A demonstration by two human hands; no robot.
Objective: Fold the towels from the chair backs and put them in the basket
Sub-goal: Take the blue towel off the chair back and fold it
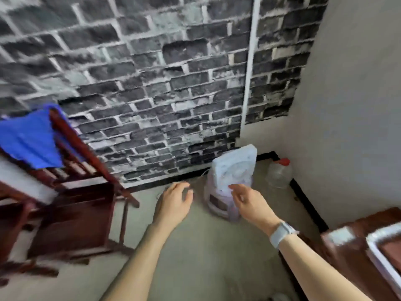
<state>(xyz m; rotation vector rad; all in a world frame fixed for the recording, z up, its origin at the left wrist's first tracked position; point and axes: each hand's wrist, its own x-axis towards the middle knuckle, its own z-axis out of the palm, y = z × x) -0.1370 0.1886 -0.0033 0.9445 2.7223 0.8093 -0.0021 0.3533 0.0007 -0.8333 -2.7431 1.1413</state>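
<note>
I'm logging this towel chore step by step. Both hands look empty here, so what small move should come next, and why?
Probably reach the left hand up and left to grip the blue towel. It hangs draped over the back of the dark red wooden chair, unfolded, and both the left hand and the right hand are held out over the floor holding nothing. The left hand is nearer to the chair.

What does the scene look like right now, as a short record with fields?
towel: blue towel draped over the chair back
chair: dark wooden chair, on the left
left hand: left hand empty, fingers relaxed
right hand: right hand empty, fingers loosely spread
basket: white rim at the right edge, possibly the basket, blurred
floor: small fan, clear plastic jug
</note>
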